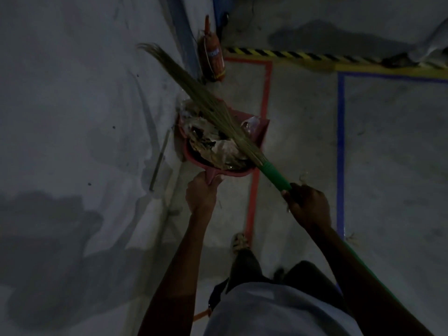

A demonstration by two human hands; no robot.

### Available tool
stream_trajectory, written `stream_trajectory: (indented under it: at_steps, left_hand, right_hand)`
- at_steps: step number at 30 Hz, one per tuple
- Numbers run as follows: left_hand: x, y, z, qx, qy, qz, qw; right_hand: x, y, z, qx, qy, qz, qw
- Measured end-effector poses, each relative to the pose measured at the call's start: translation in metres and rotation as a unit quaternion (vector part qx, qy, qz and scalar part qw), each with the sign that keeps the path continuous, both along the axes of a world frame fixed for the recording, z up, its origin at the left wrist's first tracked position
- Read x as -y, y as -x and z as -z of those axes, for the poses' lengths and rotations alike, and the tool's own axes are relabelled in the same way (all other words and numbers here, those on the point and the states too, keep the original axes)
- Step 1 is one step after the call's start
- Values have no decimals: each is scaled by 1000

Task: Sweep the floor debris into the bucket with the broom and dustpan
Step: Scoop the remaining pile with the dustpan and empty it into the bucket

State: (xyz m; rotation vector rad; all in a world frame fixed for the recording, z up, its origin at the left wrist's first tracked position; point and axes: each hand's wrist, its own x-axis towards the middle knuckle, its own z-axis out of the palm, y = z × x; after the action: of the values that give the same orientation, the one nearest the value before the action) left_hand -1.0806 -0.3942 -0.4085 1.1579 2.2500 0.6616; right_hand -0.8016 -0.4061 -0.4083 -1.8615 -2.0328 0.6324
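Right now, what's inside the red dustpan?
The dustpan holds a heap of crumpled wrappers and scraps. The broom bristles lie across the heap, hiding part of it. What sits under the pile cannot be seen.

Broom (213, 112) across debris-filled red dustpan (260, 132)

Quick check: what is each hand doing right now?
Left hand: grips the dustpan handle.
Right hand: grips the broom handle.
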Motion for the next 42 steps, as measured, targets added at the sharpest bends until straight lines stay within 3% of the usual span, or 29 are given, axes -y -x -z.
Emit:
stream_trajectory:
  at_steps: [8, 20, 30, 33, 37, 40, 41, 42]
  left_hand:
    - [-106, 24, 4, -19, 7, -21, 1000]
    - [-223, 61, 41, 27, 102, -78, 991]
    - [-321, 132, 100, 8, 229, -26, 973]
    - [-345, 151, 112, -38, 264, 7, 964]
    - [-371, 162, 101, -98, 246, 21, 964]
    - [-384, 177, 121, -130, 155, 13, 979]
    - [-388, 181, 131, -109, 152, -21, 982]
    - [-396, 187, 152, -26, 143, -89, 985]
  right_hand:
    - [-120, 23, 4, 24, -15, -34, 999]
    - [-274, 73, 40, 69, 107, -98, 987]
    - [-344, 146, 80, 106, 156, -34, 982]
    - [-358, 164, 85, 100, 175, -8, 979]
    - [-369, 181, 83, 93, 173, 12, 981]
    - [-374, 188, 79, 87, 167, 26, 982]
    - [-375, 189, 78, 91, 168, 31, 981]
    - [-376, 189, 76, 93, 166, 36, 981]
